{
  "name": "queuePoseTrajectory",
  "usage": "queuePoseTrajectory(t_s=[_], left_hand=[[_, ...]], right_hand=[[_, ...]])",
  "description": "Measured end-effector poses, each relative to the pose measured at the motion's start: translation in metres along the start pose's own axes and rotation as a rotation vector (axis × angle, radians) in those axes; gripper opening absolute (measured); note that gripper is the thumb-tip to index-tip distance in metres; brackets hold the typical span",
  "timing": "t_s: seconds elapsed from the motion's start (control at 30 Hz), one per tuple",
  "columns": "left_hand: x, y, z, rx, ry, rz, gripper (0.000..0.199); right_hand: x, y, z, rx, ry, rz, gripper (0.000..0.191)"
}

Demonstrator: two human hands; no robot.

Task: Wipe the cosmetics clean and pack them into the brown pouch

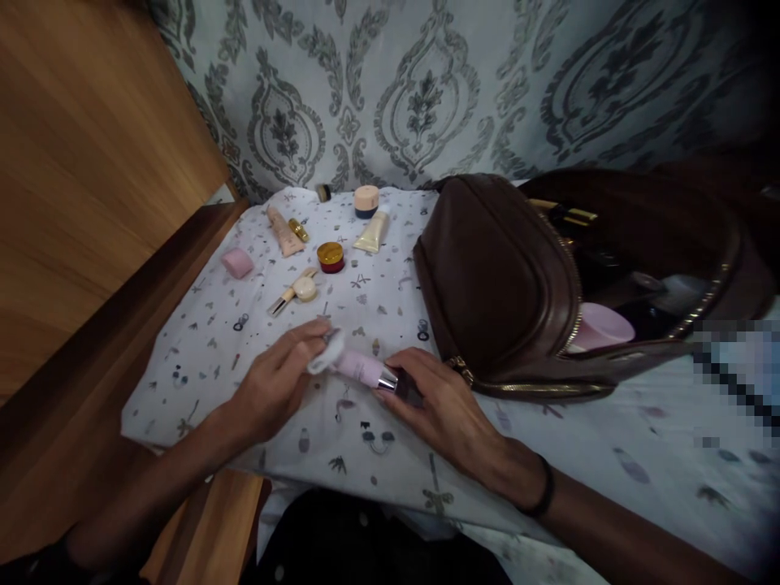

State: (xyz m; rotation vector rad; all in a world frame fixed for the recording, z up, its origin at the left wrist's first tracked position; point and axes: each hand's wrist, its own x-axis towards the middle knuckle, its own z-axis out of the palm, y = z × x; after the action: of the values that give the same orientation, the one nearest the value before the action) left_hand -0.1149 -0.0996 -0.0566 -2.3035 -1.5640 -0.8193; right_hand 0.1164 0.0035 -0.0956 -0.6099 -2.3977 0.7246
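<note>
A pale pink cosmetic tube (361, 368) with a silver collar is held slantwise between my two hands, above the printed cloth. My right hand (448, 410) grips it at the dark cap end, fingers closed around it. In my left hand (274, 378) a crumpled white tissue (329, 353) is pinched against the tube's other end. Just beyond lie a slim stick with a silver end (281, 303), a small round cream item (305, 289) and a red jar with a gold lid (331, 257).
An unzipped brown leather bag (487, 268) stands at right, a pink cup-like item (600, 325) inside. Farther back on the cloth (201, 349) are a pink block (237, 262), a beige tube (283, 232), a cream tube (372, 231) and a peach-lidded jar (366, 200). Wooden panels flank the left.
</note>
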Motion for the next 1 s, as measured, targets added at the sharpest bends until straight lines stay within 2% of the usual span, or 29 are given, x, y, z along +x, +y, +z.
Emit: queuePoseTrajectory(t_s=[0.1,0.13,0.23,0.37,0.53,0.7,0.83,1.0], left_hand=[[0.015,0.031,0.013,0.079,-0.054,0.199,0.019],[0.019,0.039,0.018,0.124,-0.075,0.256,0.018],[0.022,0.042,0.025,0.215,-0.152,0.294,0.014],[0.014,0.011,0.009,0.215,-0.287,0.174,0.018],[0.002,-0.028,-0.023,0.041,-0.341,-0.011,0.029],[-0.007,-0.036,-0.030,-0.206,-0.347,-0.096,0.028],[-0.015,-0.039,-0.028,-0.235,-0.315,-0.113,0.026],[-0.017,-0.039,-0.040,-0.224,-0.370,-0.177,0.022]], right_hand=[[-0.002,0.001,0.001,-0.002,0.019,-0.054,0.004],[-0.002,0.001,0.002,-0.007,0.018,-0.066,0.007],[-0.002,0.001,0.002,-0.007,0.019,-0.062,0.011],[-0.001,0.000,0.001,0.015,0.018,-0.038,0.006],[-0.002,0.001,0.001,0.022,0.051,-0.065,0.009],[-0.002,0.005,0.003,-0.005,0.025,-0.050,0.021],[-0.001,0.006,0.003,-0.020,-0.016,-0.018,0.018],[-0.001,0.004,0.004,-0.006,-0.013,-0.019,0.020]])
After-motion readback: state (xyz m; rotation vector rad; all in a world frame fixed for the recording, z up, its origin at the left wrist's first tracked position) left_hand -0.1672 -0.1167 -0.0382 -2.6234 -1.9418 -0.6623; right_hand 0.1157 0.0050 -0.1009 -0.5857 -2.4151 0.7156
